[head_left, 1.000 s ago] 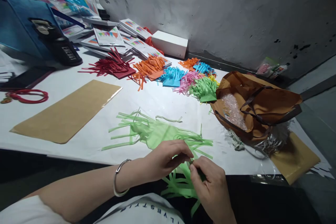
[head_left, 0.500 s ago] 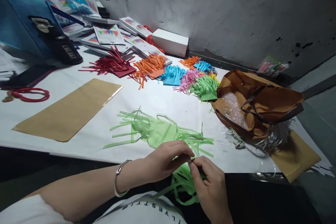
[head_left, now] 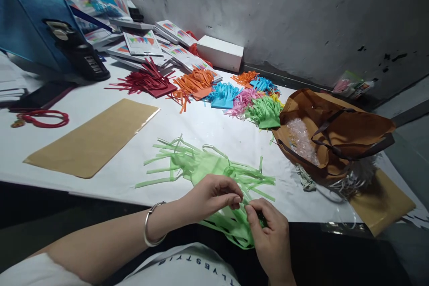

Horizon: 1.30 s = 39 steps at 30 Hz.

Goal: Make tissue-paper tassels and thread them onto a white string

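Note:
Cut into fringe strips, a light green tissue paper tassel point(head_left: 234, 230) hangs below the table's front edge, between my hands. My right hand point(head_left: 271, 230) pinches its edge between thumb and forefinger. Just to the left, my left hand point(head_left: 216, 196) has its fingers curled and the thumb closed near the fingertips at the tassel's upper part; the exact grip is partly hidden. A second green tissue tassel point(head_left: 204, 163) lies spread flat on the white table point(head_left: 187, 120) beyond my hands, its strips fanning out to both sides.
Folded tassels in red point(head_left: 152, 82), orange point(head_left: 197, 82), blue point(head_left: 223, 95), pink and green point(head_left: 266, 111) lie farther back. A brown bag point(head_left: 342, 129) stands right, a brown envelope point(head_left: 97, 138) lies left. Behind are a black bottle point(head_left: 78, 56), flat packages point(head_left: 142, 44) and a white box point(head_left: 220, 53).
My fingertips have drawn slightly apart. The hanging green tassel has spread out into a wider fan below my hands. The view has shifted a little.

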Available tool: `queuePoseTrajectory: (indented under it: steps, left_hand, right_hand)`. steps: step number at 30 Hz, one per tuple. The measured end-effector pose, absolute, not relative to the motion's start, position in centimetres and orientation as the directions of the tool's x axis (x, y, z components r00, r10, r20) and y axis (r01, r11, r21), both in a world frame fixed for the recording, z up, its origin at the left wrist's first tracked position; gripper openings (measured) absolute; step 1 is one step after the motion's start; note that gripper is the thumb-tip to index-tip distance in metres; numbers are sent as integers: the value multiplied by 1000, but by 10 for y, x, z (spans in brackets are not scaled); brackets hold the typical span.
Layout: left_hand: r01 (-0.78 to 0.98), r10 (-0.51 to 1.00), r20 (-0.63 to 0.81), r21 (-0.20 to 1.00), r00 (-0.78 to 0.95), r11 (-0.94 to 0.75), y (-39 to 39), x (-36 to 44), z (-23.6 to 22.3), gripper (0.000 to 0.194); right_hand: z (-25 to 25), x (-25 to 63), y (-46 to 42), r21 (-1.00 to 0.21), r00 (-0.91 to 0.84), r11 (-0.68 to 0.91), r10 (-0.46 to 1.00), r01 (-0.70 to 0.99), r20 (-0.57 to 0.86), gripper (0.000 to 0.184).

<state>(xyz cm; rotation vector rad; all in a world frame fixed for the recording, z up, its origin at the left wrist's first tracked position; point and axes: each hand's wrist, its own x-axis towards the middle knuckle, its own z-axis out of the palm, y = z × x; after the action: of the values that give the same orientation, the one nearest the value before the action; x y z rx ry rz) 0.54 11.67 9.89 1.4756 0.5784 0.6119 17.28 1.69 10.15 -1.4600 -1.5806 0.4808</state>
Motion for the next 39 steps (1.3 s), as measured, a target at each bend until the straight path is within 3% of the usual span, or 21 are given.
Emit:
queuePoseTrajectory:
  steps: [6, 13, 19, 25, 29, 35, 39]
  left_hand:
    - [98, 658, 37, 981, 752, -168, 124, 0, 107, 18]
    - [84, 641, 73, 974, 764, -211, 124, 0, 109, 13]
    - [65, 682, 46, 989, 730, -136, 118, 6, 99, 11]
    - [69, 647, -23, 997, 762, -46, 119, 4, 95, 12]
    - [82, 669, 17, 990, 743, -117, 118, 2, 95, 12]
    - [91, 682, 47, 982, 730, -164, 114, 2, 94, 12]
    - [72, 690, -55, 997, 722, 4, 112, 4, 93, 13]
  right_hand:
    - [98, 171, 18, -779, 90, 249, 928, 575, 362, 19]
    - [94, 168, 20, -767, 56, 270, 928, 582, 369, 18]
    - [87, 167, 19, -661, 50, 292, 893, 691, 446, 17]
    - [83, 170, 19, -760, 103, 209, 935, 615, 341, 15]
    - [85, 172, 16, -822, 100, 161, 962, 546, 255, 12]
    - [85, 167, 17, -738, 110, 264, 903, 622, 415, 15]
    - [84, 165, 17, -745, 129, 264, 897, 612, 423, 13]
